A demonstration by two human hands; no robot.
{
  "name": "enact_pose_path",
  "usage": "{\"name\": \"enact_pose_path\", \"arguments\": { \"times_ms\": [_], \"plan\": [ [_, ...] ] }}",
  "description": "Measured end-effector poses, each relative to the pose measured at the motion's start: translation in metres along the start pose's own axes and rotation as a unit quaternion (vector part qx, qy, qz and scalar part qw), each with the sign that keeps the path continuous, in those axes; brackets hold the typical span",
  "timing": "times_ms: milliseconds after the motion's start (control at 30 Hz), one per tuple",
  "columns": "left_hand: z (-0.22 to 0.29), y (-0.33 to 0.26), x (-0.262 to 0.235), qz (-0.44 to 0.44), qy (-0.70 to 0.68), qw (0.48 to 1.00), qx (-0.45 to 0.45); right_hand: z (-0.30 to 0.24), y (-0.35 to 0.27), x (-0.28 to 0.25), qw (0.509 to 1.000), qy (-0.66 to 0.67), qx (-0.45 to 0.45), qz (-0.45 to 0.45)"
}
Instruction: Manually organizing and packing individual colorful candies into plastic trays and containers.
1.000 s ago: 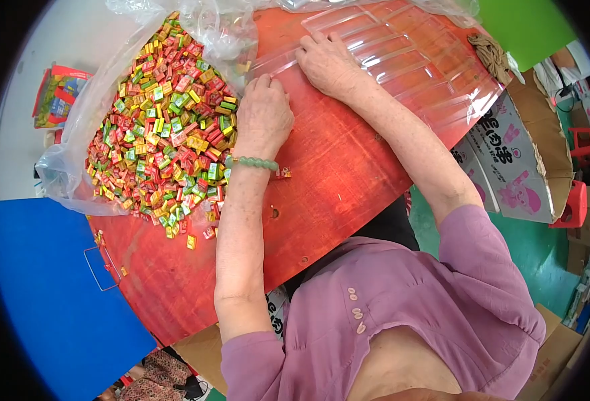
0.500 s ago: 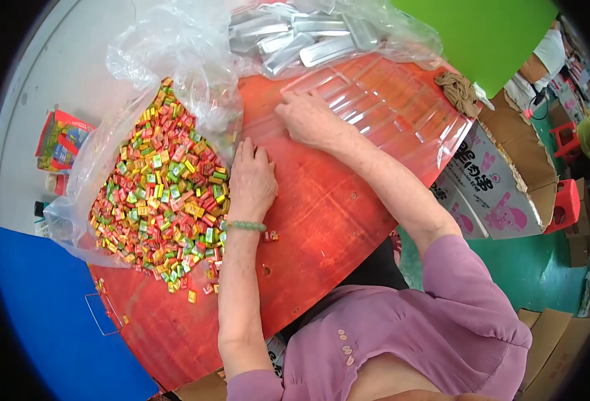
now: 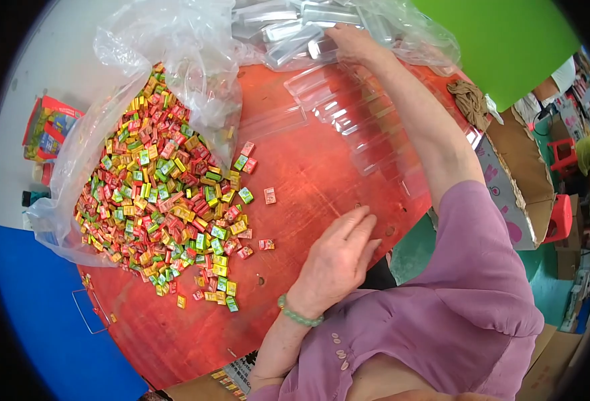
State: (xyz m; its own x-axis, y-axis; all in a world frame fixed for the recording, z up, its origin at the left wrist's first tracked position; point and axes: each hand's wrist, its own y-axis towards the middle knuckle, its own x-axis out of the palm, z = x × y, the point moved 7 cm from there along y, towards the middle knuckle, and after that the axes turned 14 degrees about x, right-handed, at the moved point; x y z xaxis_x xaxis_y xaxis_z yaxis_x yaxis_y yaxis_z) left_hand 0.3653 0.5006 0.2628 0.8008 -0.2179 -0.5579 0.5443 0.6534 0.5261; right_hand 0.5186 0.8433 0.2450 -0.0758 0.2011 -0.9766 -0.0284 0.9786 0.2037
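My left hand (image 3: 332, 264), with a green bead bracelet (image 3: 300, 312) at its wrist, hovers over the near edge of the red table (image 3: 302, 174). Its fingers are stretched out and nothing is in them. At the far side my right hand (image 3: 354, 43) reaches to the clear plastic bag's mouth, fingers bent onto a clear plastic tray (image 3: 322, 48); the fingertips are partly hidden. More clear trays (image 3: 348, 110) lie in rows below that arm. A single long clear tray (image 3: 271, 123) rests left of them. Small wrapped sweets (image 3: 168, 194) in red, yellow and green spill from a plastic bag at left.
Clear bags (image 3: 168, 33) stand at the back, one packed with shiny trays. A brown cloth (image 3: 469, 103) lies at the table's right corner, beside an open cardboard box (image 3: 519, 174). Red stools (image 3: 559, 219) stand beyond. A colourful packet (image 3: 51, 130) is at far left.
My right hand has moved away from the trays on the table to the far bag. My left hand has drawn back toward me from beside the sweets, uncovering several loose ones.
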Motion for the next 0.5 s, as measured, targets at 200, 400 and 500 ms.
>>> {"name": "enact_pose_path", "arguments": {
  "times_ms": [200, 400, 500],
  "plan": [
    [-0.009, 0.000, 0.011, 0.028, -0.025, 0.999, 0.017, -0.010, 0.014, 0.003, 0.997, -0.075, -0.035, 0.002],
    [-0.012, -0.009, 0.007, 0.058, 0.000, 0.998, 0.029, -0.001, 0.015, 0.007, 0.996, -0.058, -0.062, -0.027],
    [-0.012, -0.016, 0.009, 0.048, 0.018, 0.998, 0.035, -0.007, 0.009, -0.002, 0.989, -0.065, -0.121, 0.051]
  ]
}}
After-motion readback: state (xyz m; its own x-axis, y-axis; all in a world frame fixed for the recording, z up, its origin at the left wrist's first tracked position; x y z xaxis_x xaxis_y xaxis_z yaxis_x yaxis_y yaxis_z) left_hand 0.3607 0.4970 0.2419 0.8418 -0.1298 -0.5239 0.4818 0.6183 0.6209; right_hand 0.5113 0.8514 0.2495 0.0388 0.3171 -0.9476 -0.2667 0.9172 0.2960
